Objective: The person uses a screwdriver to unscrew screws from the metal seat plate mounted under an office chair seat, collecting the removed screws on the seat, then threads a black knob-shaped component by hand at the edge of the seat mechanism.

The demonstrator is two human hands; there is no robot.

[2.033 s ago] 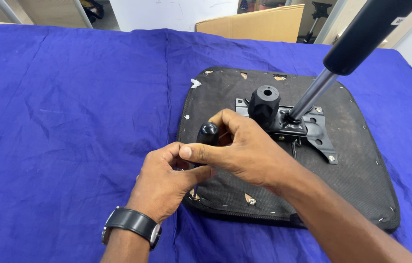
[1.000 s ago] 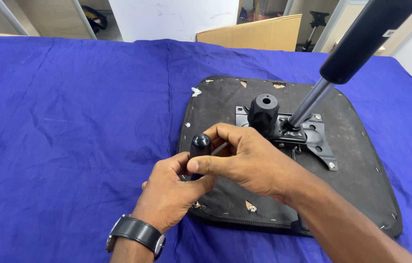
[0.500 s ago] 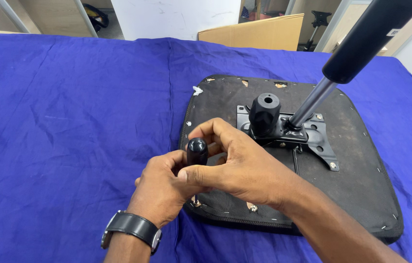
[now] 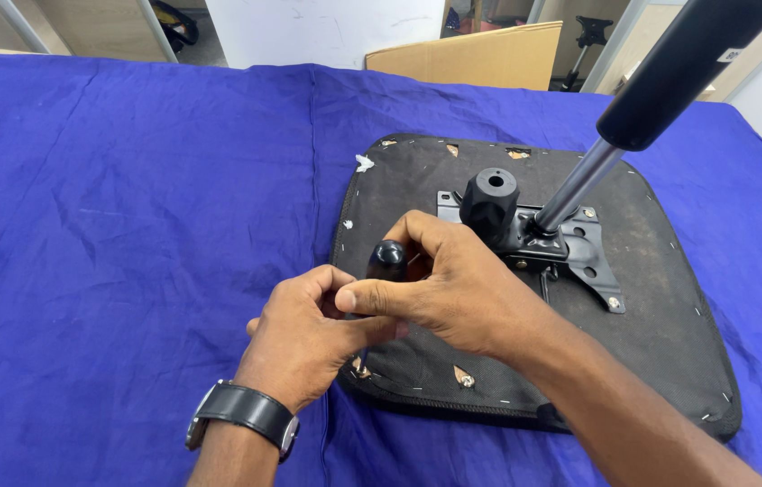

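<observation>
Black knob (image 4: 389, 260) held in closed grip of both left hand (image 4: 309, 334) and right hand (image 4: 453, 289), above seat base (image 4: 670, 307) front-left edge.

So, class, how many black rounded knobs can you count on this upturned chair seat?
2. One large knob stands on the metal plate mid-seat; one small knob sits between the left hand and right hand. Hands may hide others.

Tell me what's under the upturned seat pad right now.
The seat pad lies on the blue cloth, which shows all round it. Whatever is beneath the cloth is covered. The left hand and right hand hide the pad's near-left edge, gripping a black handle.
</observation>
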